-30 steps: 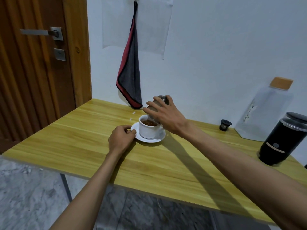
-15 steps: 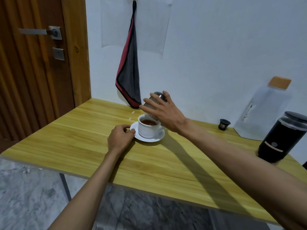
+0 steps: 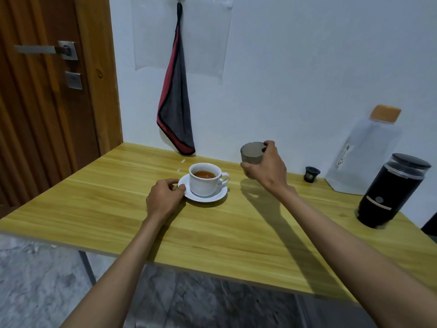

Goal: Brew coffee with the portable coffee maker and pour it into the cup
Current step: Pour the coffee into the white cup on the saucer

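The right hand [image 3: 267, 169] has carried the small grey pouring cup [image 3: 251, 153] away from above the white cup [image 3: 204, 179] to its right. It grips the pouring cup from behind, fingers curled round the wall, clear of the table [image 3: 106, 209]. The pouring cup's open mouth tips up toward the camera, its axis leaning off upright. The white cup stands upright on its saucer [image 3: 220, 196], holding brown coffee, handle pointing right. The left hand [image 3: 163, 200] pinches the saucer's near-left rim. The black coffee maker [image 3: 390, 192] stands upright at the right edge beside a clear bottle [image 3: 364, 157]; the bottle's vertical lettering is too small to read.
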